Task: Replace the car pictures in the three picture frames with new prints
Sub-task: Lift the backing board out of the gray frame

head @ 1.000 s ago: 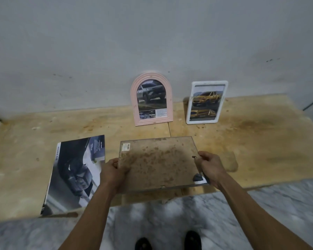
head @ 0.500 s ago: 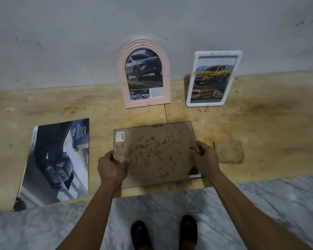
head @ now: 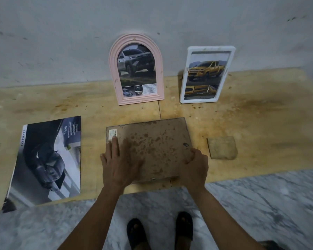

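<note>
My left hand has flattened onto the face-down, brown-stained rectangular frame backing, steadying it; my right hand is gripping its edge.

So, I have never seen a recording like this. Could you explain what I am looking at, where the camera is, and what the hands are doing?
There is no machine here. A person wears one camera on the head, so it looks down at their own arms and feet. On the stained wooden surface a frame lies face down, its brown back showing. The left hand presses flat on it; the right hand has its fingers curled over the frame's right edge, a firm grip. At the left lies a dark car print. A pink arched frame and a white frame lean on the wall, each holding a car picture. A small pad lies to the right.
</note>
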The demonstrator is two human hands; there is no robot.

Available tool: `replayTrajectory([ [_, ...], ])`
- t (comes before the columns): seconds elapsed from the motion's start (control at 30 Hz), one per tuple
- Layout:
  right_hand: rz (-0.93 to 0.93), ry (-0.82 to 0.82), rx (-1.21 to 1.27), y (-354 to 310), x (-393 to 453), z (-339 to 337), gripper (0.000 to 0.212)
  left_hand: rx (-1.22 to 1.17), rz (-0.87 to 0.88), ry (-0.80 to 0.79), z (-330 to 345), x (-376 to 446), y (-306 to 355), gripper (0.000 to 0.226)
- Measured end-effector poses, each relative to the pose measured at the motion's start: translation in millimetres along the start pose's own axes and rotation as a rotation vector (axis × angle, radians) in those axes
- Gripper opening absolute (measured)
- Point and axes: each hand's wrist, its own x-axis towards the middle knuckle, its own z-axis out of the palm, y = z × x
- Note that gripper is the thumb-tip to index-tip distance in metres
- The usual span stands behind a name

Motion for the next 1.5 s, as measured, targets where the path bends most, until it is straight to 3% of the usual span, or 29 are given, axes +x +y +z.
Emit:
replayTrajectory([
  [0.2,0.171,0.051,0.123,-7,2,9,0.046,0.052,-0.013,-0.078,12,0,-9,0.104],
  [0.37,0.315,0.203,0.384,-4,6,6,0.032,0.092,-0.027,-0.091,12,1,-7,0.103],
  [0.67,0.462,0.092,0.56,7,19,1,0.044,0.112,-0.041,-0.138,9,0,-4,0.103],
  [0.93,0.297,-0.066,0.348,-3,31,-11,0.013,0.104,-0.038,-0.13,9,0,-5,0.102],
  [1.17,0.075,-0.107,0.066,-6,43,-13,0.043,0.085,-0.029,-0.118,10,0,-9,0.095],
  [1.5,-0.023,-0.377,0.309,-7,51,-32,0.025,-0.054,-0.04,-0.089,7,2,-9,0.107],
])
